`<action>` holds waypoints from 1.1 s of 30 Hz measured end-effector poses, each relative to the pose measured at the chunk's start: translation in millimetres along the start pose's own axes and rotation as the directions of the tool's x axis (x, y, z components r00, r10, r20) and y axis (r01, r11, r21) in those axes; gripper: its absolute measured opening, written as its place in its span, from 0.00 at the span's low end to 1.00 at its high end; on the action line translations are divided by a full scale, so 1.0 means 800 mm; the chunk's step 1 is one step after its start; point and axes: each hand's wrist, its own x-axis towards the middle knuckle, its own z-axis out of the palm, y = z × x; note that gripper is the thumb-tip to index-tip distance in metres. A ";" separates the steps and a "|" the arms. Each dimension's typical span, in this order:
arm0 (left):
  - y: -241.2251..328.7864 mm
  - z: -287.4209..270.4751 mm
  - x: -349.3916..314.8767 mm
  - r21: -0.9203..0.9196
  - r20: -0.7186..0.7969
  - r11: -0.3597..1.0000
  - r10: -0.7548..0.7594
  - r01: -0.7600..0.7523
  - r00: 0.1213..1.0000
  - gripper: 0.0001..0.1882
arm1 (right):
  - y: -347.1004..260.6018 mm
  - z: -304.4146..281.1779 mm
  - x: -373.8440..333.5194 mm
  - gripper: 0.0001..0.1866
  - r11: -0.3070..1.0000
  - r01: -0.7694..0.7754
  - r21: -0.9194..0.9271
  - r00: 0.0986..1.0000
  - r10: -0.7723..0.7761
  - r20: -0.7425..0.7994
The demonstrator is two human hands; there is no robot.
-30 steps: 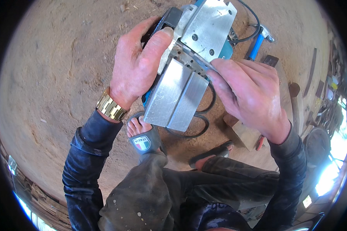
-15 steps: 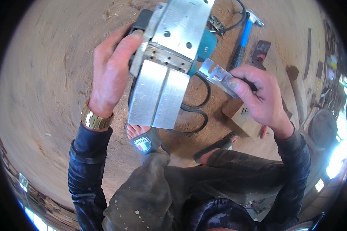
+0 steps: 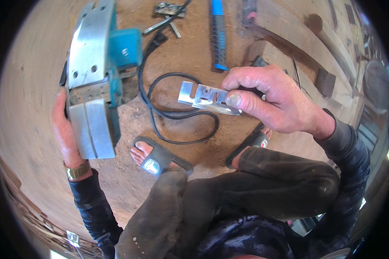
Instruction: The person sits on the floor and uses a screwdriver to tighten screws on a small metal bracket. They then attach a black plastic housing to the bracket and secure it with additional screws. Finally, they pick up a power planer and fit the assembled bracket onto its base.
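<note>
My left hand point(image 3: 65, 134) grips the far side of a teal electric planer point(image 3: 90, 47), held up with its silver sole facing me. Between the two sole plates shows the cutter drum point(image 3: 90, 92), a band with small holes. Most of my left fingers are hidden behind the planer. My right hand point(image 3: 276, 99) pinches a slotted metal planer blade point(image 3: 206, 96) between thumb and fingers. Held apart from the planer, the blade hangs over a looped black cord point(image 3: 177, 115).
A blue and black hammer handle point(image 3: 218, 39) lies on the dusty floor beyond my right hand. Small metal parts point(image 3: 170, 9) rest near the cord. Wooden pieces point(image 3: 328, 43) lie at the right. My sandalled feet point(image 3: 160, 157) are below.
The planer has swung left, away from the blade, with my left hand still on it. The view has shifted, and the hammer now appears farther left. My right hand keeps hold of the blade.
</note>
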 end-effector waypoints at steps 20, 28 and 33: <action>0.034 0.063 -0.035 0.867 0.212 0.285 0.530 -0.408 0.821 0.26 | 0.236 0.061 -0.234 0.12 0.878 -0.388 0.282 0.229 0.388 -0.893; 0.015 0.130 -0.062 0.915 0.130 0.234 0.598 -0.328 0.791 0.34 | 0.254 0.066 -0.245 0.10 0.867 -0.451 0.212 0.434 0.420 -0.797; 0.010 0.149 -0.079 0.899 0.054 0.326 0.581 -0.293 0.812 0.36 | 0.253 0.060 -0.246 0.11 0.810 -0.478 0.340 0.265 0.502 -0.823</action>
